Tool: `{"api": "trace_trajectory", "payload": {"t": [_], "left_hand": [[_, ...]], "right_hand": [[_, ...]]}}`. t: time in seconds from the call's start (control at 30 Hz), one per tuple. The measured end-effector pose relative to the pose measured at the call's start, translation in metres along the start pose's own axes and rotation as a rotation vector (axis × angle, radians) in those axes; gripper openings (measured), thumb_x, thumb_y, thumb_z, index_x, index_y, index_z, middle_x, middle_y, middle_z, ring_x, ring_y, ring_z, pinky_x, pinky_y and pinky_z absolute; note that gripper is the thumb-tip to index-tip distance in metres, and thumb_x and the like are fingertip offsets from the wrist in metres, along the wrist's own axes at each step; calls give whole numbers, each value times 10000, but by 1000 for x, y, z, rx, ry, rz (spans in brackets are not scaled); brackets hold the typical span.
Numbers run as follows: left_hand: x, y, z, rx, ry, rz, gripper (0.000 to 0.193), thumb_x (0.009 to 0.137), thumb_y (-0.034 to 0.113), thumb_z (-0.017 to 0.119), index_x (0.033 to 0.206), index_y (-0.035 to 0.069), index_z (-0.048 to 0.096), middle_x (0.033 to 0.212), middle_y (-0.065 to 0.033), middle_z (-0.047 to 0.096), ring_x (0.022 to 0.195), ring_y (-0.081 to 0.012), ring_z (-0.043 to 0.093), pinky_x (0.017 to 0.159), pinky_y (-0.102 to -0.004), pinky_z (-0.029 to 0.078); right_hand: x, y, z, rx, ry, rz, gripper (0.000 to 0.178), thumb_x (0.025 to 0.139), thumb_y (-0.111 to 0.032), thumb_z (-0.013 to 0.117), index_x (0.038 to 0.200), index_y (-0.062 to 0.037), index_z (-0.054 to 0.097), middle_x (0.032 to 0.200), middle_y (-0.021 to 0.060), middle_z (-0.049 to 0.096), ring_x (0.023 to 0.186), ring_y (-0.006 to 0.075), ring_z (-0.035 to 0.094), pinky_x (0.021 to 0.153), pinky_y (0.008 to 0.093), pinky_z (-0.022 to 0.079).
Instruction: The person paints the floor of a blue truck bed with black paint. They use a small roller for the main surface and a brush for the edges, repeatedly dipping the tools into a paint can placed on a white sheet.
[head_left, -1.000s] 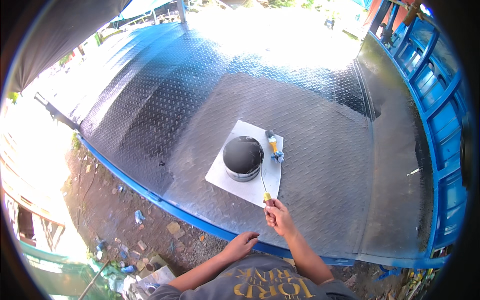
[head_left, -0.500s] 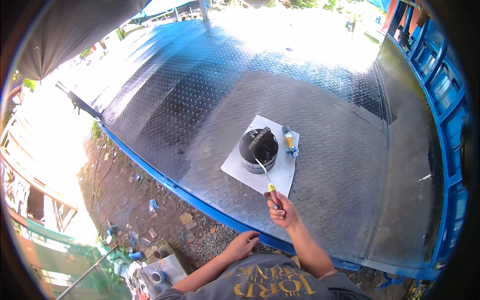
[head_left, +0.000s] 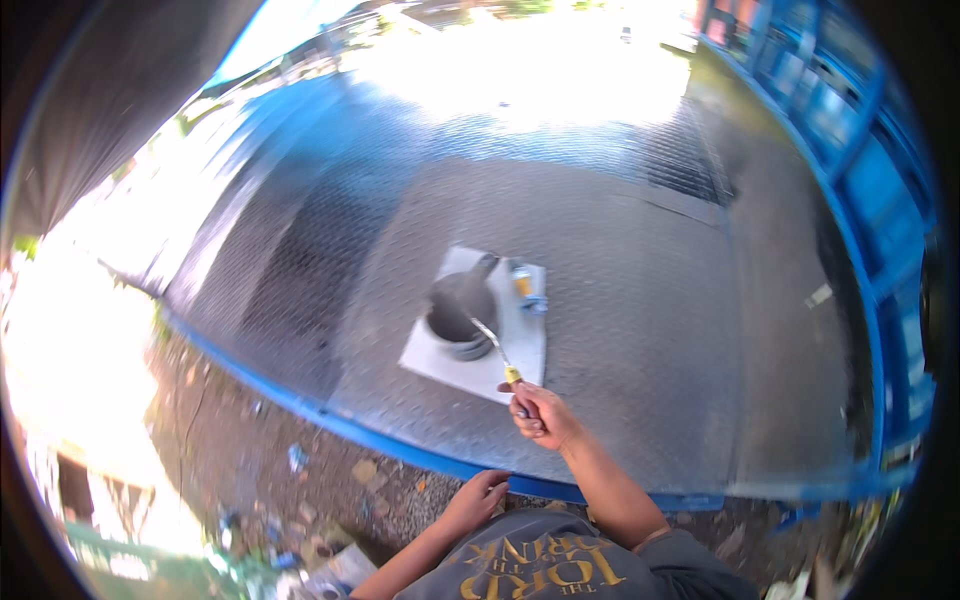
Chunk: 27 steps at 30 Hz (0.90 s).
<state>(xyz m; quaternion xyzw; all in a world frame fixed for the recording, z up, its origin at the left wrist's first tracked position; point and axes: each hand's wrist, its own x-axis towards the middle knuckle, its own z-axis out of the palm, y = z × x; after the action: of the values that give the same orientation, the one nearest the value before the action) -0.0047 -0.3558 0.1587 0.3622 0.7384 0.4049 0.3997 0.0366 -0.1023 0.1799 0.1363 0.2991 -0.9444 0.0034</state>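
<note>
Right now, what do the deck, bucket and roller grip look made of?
Deck: likely steel, dull grey nearby, glossier beyond; raised tread pattern.
Bucket: plastic or metal, can't tell; dark, seemingly paint-coated, and blurred.
Roller grip: probably plastic, reddish-brown, yellow collar; evenly coloured, though blur leaves wood possible.

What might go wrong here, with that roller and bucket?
The roller in the right hand slants across the bucket's mouth, so drips might land on the white board or the paintbrush lying on it. If the roller catches the rim, the bucket could tip, since the left hand isn't steadying it.
</note>
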Motion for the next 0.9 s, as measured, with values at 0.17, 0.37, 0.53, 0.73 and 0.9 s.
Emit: {"api": "trace_trajectory", "payload": {"t": [0.17,0.37,0.53,0.73,0.9], "left_hand": [[57,10,23,10,-180,89,377,1063,255,612,1331,-4,674,1295,-213,701,1217,-339,672,1044,-398,509],[177,27,74,161,-251,389,306,1016,229,669,1243,27,713,1179,-212,699,1067,-365,675,947,-416,530],[300,38,112,233,-107,541,294,956,198,738,1205,41,720,1175,-224,669,1082,-410,626,974,-474,505],[419,79,147,361,83,592,383,977,229,712,1292,16,666,1464,-261,531,1425,-435,419,1207,-507,351],[495,83,144,526,162,579,494,1026,331,637,1394,2,606,1587,-264,420,1547,-426,265,1281,-491,251]], "right_hand": [[-85,-60,-13,21,206,-260,318,1087,-276,510,1317,-63,571,811,11,566,492,42,411,413,209,336],[-236,-121,-29,-300,909,-654,248,1054,-191,539,1275,-82,567,822,8,559,574,68,502,440,238,379],[-315,-154,-21,-384,1439,-821,357,992,-126,645,1313,-34,520,926,63,628,600,87,554,454,256,418],[-370,-158,-26,-584,1703,-763,519,977,-101,648,1454,-19,460,1118,132,639,592,104,566,458,262,428],[-377,-161,-24,-682,1808,-807,540,1000,-93,622,1509,-71,444,1107,111,641,668,113,606,470,268,462]]}}
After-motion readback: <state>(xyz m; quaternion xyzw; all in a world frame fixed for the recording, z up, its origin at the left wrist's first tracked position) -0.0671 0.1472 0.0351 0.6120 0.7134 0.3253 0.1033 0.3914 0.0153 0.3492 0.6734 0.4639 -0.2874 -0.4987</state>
